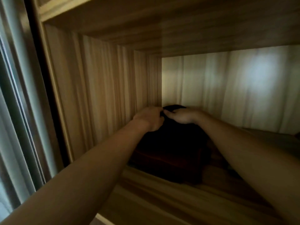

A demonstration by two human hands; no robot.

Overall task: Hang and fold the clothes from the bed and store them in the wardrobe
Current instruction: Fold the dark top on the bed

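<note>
A dark folded garment (172,143) lies deep in a wooden wardrobe compartment, near its back left corner, on top of a dark reddish folded piece (162,159). Both my arms reach in over the shelf (146,197). My left hand (151,118) pinches the garment's far top edge with curled fingers. My right hand (183,116) lies on the same edge right beside it, thumb and fingers gripping the cloth. The picture is blurred and the garment's shape is hard to make out.
The compartment's left wall (100,88) stands close to my left arm, the pale back panel (235,88) right behind the hands, and the upper shelf (162,21) overhead. A grey sliding door frame (17,103) runs down the left side.
</note>
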